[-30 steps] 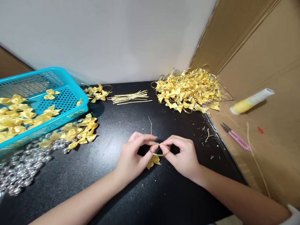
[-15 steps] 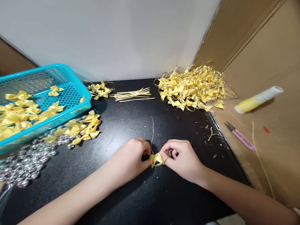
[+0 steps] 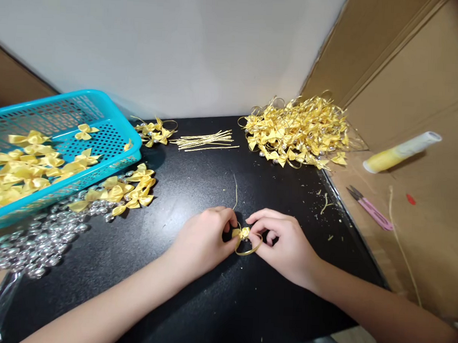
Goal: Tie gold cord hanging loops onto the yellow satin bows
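Observation:
Between my two hands, just above the black tabletop (image 3: 198, 180), is a small yellow ribbon bow (image 3: 244, 233). My left hand (image 3: 210, 233) pinches its left side with thumb and forefinger. On the other side, the thumb and fingers of my right hand (image 3: 278, 237) close on the bow's right side. A gold cord loop (image 3: 250, 252) hangs below the bow, toward me. From near my left fingertips a thin thread end (image 3: 236, 192) sticks up and away. My fingers partly hide the bow's edges.
A turquoise basket (image 3: 125, 157) of yellow bows stands left, with silver beads (image 3: 39, 244) and loose bows (image 3: 135, 190) before it. Cut gold cords (image 3: 205, 140) lie at the back. Finished bows form a heap (image 3: 299, 131) back right. Pink-handled snips (image 3: 371, 209) and a tube (image 3: 402, 151) lie right.
The bow has turned between my fingers, and its cord loop now hangs lower and wider. My right forefinger has lifted and stretched out. The whole view has shifted slightly.

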Demonstrator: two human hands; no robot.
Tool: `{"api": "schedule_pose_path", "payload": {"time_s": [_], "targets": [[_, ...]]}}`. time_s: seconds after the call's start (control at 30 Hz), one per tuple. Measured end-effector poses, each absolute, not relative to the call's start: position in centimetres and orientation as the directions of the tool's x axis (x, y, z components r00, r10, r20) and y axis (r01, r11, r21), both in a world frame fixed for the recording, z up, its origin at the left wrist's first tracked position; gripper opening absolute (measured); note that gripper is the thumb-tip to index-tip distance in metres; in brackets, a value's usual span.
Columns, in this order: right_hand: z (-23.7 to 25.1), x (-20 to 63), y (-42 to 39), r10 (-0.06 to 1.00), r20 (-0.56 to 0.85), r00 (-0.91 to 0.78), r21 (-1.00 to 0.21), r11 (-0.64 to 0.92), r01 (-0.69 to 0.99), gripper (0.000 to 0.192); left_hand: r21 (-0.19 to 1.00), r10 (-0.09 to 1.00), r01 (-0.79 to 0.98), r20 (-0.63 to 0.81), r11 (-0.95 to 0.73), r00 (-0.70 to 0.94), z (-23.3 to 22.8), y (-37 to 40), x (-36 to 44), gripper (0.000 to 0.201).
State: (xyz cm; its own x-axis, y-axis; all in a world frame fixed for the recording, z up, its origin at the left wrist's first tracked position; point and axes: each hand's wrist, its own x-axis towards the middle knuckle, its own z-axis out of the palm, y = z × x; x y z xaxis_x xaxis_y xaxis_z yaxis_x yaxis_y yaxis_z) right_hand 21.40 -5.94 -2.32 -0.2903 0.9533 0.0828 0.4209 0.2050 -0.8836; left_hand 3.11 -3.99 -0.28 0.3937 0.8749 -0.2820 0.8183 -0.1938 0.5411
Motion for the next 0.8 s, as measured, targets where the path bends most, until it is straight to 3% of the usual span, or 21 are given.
{"api": "schedule_pose_path", "payload": {"time_s": [0.2, 0.37, 0.47, 0.6, 0.7, 0.8], "targets": [[-2.8, 21.3, -6.1, 0.945, 0.088, -0.316, -0.883, 0.221, 0.414, 0.015, 0.535, 0.878, 0.818, -0.263, -0.212, 0.4, -0.5, -4.1, 3.4, 0.007], [-2.9, 21.4, -6.0, 0.934, 0.193, -0.299, -0.856, 0.309, 0.413, 0.017, 0.654, 0.874, 0.739, -0.255, -0.159, 0.414, -0.7, -4.2, 3.3, 0.009], [-3.2, 21.4, -5.8, 0.936, 0.231, -0.265, -0.853, 0.326, 0.407, 0.017, 0.806, 0.88, 0.589, -0.239, -0.055, 0.409, -1.1, -4.2, 3.2, 0.009], [-3.2, 21.4, -5.3, 0.953, 0.256, -0.165, -0.875, 0.3, 0.379, 0.013, 0.958, 0.919, 0.247, -0.226, 0.148, 0.323, -2.1, -3.9, 3.5, 0.018], [-2.9, 21.6, -5.2, 0.959, 0.259, -0.118, -0.887, 0.284, 0.363, 0.01, 0.959, 0.9, 0.048, -0.278, 0.279, 0.335, -2.8, -3.9, 3.8, 0.021], [-2.6, 21.6, -5.1, 0.956, 0.273, -0.11, -0.887, 0.294, 0.356, 0.01, 0.953, 0.908, -0.025, -0.279, 0.302, 0.312, -3.2, -4.0, 4.1, 0.021]]}}
